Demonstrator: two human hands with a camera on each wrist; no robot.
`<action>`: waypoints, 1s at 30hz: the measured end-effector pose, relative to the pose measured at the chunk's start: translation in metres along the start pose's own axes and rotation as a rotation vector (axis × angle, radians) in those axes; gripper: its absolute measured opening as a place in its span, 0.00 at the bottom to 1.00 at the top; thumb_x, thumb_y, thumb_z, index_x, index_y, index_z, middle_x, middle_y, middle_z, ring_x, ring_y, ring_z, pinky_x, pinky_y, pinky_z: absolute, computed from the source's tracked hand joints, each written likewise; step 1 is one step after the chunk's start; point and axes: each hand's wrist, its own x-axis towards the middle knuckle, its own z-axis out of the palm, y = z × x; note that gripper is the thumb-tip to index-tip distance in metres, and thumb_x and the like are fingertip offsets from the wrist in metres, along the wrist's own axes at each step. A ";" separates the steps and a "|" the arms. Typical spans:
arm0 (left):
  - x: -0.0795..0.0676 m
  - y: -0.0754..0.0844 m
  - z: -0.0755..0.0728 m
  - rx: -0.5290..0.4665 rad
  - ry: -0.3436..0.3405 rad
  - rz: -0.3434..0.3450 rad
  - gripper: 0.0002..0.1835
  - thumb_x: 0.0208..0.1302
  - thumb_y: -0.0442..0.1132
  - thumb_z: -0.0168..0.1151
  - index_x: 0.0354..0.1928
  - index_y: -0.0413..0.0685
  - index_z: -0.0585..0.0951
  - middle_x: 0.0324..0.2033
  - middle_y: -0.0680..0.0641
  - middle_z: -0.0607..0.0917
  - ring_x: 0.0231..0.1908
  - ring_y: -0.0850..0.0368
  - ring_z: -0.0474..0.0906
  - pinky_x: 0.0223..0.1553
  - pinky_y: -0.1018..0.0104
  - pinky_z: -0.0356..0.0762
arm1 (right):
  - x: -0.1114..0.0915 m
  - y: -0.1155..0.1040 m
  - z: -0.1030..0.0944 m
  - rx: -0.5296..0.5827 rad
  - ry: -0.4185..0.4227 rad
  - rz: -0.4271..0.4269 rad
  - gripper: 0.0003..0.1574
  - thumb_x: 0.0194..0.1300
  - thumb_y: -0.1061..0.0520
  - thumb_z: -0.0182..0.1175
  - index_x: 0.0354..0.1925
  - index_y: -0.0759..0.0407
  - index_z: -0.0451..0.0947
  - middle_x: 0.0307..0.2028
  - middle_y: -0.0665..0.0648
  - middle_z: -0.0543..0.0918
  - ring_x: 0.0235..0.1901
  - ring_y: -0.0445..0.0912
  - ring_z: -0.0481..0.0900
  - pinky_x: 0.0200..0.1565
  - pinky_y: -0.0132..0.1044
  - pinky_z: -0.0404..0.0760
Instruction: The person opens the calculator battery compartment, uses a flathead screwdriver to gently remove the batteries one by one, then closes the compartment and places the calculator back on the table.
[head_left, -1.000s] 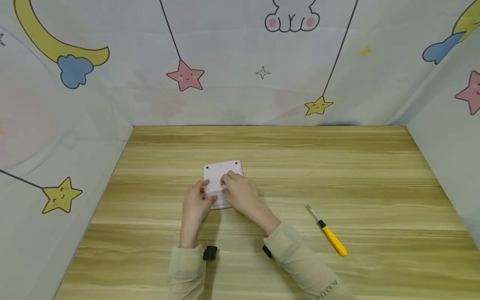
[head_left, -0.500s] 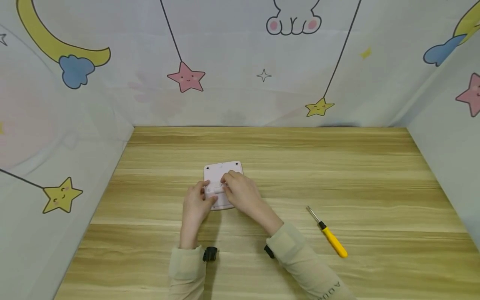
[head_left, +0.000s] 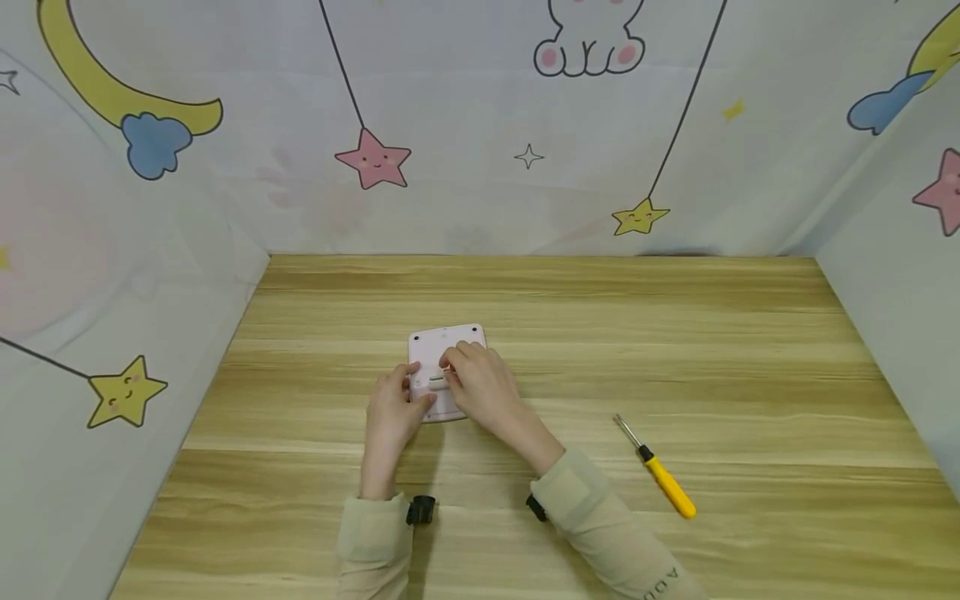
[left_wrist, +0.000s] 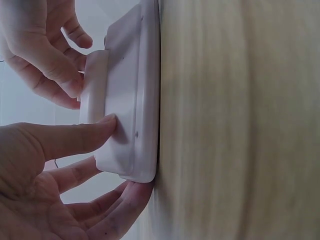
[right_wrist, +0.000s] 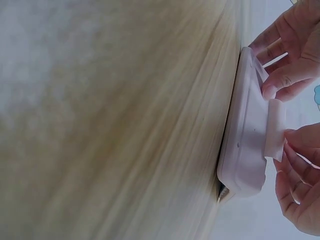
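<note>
A pale pink, flat plastic device [head_left: 431, 343] with small dark feet at its far corners lies on the wooden table. My left hand [head_left: 388, 404] holds its left side, thumb [left_wrist: 100, 135] on the upper face and other fingers along the edge. Across the back stands a raised pink strip-like cover [right_wrist: 275, 129]. My right hand [head_left: 483, 383] pinches this cover between thumb and fingers. Beside the cover, a narrow dark gap shows in the head view. The fingers of my right hand hide part of the device's right side.
A screwdriver [head_left: 660, 475] with a yellow handle lies to the right on the table [head_left: 675, 333], its tip pointing away to the left. White cloth [head_left: 465, 200] printed with stars and moons encloses the table's back and sides.
A dark gap has opened beside the raised cover under my right fingers. Both hands stay nearly in place. The whole head view has shifted down slightly.
</note>
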 end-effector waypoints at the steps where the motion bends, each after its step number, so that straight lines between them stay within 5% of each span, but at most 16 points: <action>1: 0.000 0.000 0.000 0.000 0.001 -0.001 0.28 0.55 0.34 0.68 0.59 0.38 0.75 0.45 0.32 0.79 0.40 0.44 0.75 0.39 0.56 0.73 | 0.000 0.000 0.000 -0.002 0.003 -0.001 0.03 0.62 0.59 0.62 0.36 0.54 0.82 0.31 0.50 0.81 0.31 0.43 0.77 0.33 0.33 0.71; 30: 0.000 -0.001 0.001 0.008 -0.002 0.007 0.27 0.56 0.33 0.67 0.60 0.38 0.75 0.43 0.34 0.79 0.37 0.48 0.72 0.34 0.64 0.66 | -0.003 0.009 -0.010 0.013 0.045 0.039 0.03 0.62 0.60 0.62 0.35 0.55 0.83 0.30 0.50 0.82 0.30 0.42 0.76 0.34 0.32 0.69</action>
